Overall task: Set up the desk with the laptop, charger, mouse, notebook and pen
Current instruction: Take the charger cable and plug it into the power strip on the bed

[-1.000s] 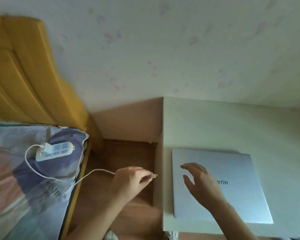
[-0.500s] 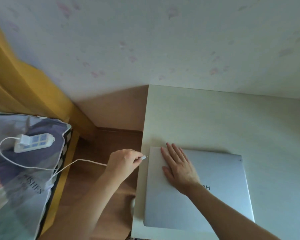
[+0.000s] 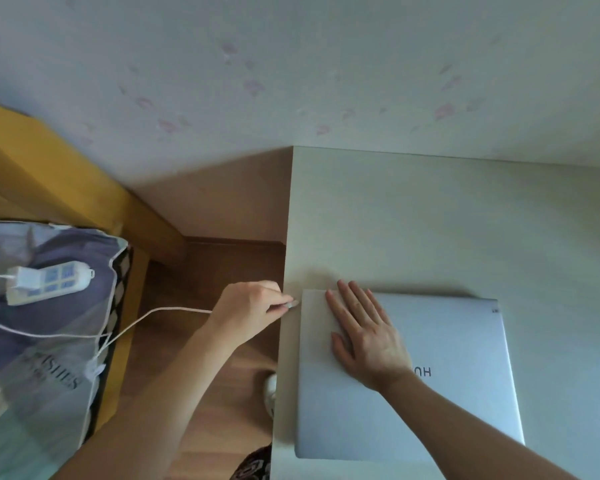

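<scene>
A closed silver laptop [image 3: 458, 368] lies on the pale desk [image 3: 430, 220] near its left front corner. My right hand [image 3: 364, 334] rests flat on the lid's far left part, fingers spread. My left hand [image 3: 250, 311] pinches the plug [image 3: 292, 304] of the white charger cable [image 3: 160, 315] right at the laptop's left edge near the back corner. The cable runs left to a white charger brick [image 3: 25, 280] plugged into a white power strip [image 3: 54, 280] on the bed. Mouse, notebook and pen are out of view.
A bed with a patterned pillow [image 3: 32, 358] and a yellow wooden headboard [image 3: 49, 178] stands at the left. Between bed and desk is a strip of wooden floor [image 3: 219, 271]. The wall [image 3: 291, 64] runs behind the desk.
My left hand has carried the cable plug rightward to the laptop's left edge. My right hand came down from hovering and now lies flat on the lid.
</scene>
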